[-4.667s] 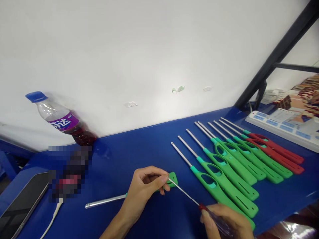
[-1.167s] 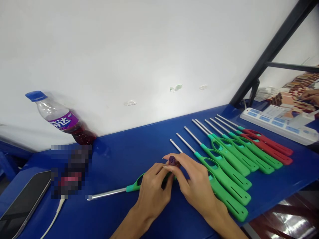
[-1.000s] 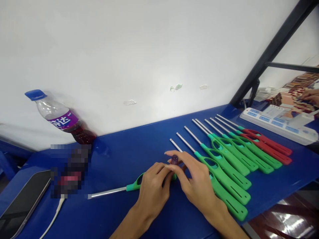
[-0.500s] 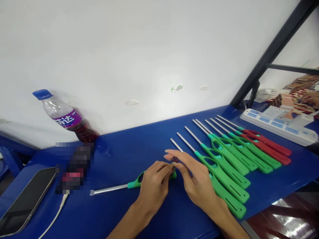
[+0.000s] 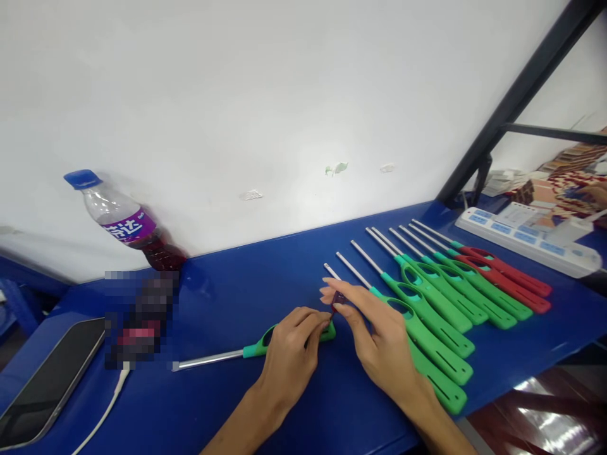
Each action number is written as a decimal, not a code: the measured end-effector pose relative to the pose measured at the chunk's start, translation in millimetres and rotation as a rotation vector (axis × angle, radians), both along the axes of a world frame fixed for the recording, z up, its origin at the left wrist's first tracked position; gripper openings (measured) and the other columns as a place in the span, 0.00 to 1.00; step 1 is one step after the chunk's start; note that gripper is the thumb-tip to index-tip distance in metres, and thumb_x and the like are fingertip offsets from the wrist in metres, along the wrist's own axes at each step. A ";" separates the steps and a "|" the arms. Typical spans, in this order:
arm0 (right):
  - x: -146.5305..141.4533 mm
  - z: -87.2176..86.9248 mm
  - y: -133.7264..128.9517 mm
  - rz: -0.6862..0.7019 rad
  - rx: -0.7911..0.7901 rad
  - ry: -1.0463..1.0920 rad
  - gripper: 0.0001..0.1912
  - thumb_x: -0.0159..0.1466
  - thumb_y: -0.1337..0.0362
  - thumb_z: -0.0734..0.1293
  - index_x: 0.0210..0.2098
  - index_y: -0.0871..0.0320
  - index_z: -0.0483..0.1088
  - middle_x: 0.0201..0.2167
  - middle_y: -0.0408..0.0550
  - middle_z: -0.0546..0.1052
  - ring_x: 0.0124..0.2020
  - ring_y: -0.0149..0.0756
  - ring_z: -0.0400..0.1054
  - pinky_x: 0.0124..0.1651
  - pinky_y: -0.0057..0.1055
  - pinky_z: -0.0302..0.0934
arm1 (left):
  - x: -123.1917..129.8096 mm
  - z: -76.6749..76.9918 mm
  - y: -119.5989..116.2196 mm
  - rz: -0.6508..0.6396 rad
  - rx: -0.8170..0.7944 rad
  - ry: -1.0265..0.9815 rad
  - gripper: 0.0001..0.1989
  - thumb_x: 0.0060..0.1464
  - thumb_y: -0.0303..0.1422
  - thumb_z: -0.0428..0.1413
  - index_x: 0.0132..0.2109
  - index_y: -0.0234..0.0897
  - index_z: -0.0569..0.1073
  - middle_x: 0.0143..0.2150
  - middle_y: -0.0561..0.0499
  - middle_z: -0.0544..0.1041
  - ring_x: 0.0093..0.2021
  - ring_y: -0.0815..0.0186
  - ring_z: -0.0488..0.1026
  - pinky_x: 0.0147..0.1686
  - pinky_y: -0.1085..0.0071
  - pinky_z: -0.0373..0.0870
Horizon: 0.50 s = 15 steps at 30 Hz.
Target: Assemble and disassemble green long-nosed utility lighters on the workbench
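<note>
A long-nosed gas lighter (image 5: 283, 341) with a green handle lies on the blue table, its metal tube pointing left. My left hand (image 5: 291, 344) rests over this handle, thumb and forefinger pinched above its right end. What they pinch is hidden. Between the thumb and fingers of my right hand (image 5: 379, 335) is a small screwdriver (image 5: 338, 298) with a dark purple grip, tilted. Its thin shaft points down at my left fingertips. Right beside that hand, several green lighters (image 5: 427, 303) lie in a slanted row, partly covered by it.
Red lighters (image 5: 509, 275) end the row on the right. Behind them lies a white power strip (image 5: 526, 237). On the left are a drink bottle (image 5: 126, 221), a phone (image 5: 52, 382) and a white cable (image 5: 107, 411). A white wall (image 5: 284, 114) bounds the back. Another person's hand shows far right.
My right hand has shifted slightly right and up with the screwdriver, so more of its grip and shaft shows. My left hand and the lighter under it stay in place.
</note>
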State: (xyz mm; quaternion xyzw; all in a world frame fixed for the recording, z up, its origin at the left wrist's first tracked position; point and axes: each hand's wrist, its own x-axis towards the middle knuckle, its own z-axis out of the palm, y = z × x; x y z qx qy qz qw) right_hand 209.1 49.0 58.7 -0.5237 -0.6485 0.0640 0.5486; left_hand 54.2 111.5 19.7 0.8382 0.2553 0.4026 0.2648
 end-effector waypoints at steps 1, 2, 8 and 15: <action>-0.3 -0.2 -0.2 -0.009 -0.003 0.007 0.24 0.73 0.73 0.62 0.63 0.45 0.69 0.49 0.43 0.79 0.49 0.29 0.75 0.55 0.28 0.72 | 0.0 -0.1 0.0 0.001 0.001 0.004 0.11 0.69 0.23 0.52 0.46 0.39 0.79 0.41 0.50 0.82 0.40 0.65 0.79 0.41 0.69 0.77; -0.7 -0.3 -0.5 -0.022 -0.006 0.013 0.22 0.73 0.72 0.63 0.62 0.46 0.71 0.46 0.43 0.79 0.46 0.29 0.75 0.52 0.27 0.73 | 0.0 0.0 -0.2 0.003 0.002 0.008 0.11 0.69 0.23 0.52 0.46 0.40 0.79 0.41 0.50 0.82 0.39 0.65 0.79 0.40 0.69 0.77; -2.0 -0.1 -1.6 -0.031 0.020 -0.015 0.26 0.71 0.73 0.66 0.65 0.45 0.69 0.46 0.45 0.77 0.46 0.29 0.75 0.51 0.27 0.73 | 0.5 1.5 -0.8 0.004 0.005 0.015 0.11 0.69 0.23 0.52 0.45 0.39 0.78 0.39 0.51 0.81 0.37 0.65 0.77 0.38 0.70 0.75; -0.8 -0.6 -2.2 -0.045 0.052 0.005 0.27 0.71 0.76 0.65 0.64 0.46 0.69 0.48 0.42 0.79 0.47 0.27 0.75 0.53 0.26 0.72 | 0.9 1.4 -1.0 0.003 0.004 0.025 0.10 0.69 0.23 0.53 0.46 0.39 0.78 0.40 0.51 0.81 0.38 0.65 0.77 0.40 0.69 0.75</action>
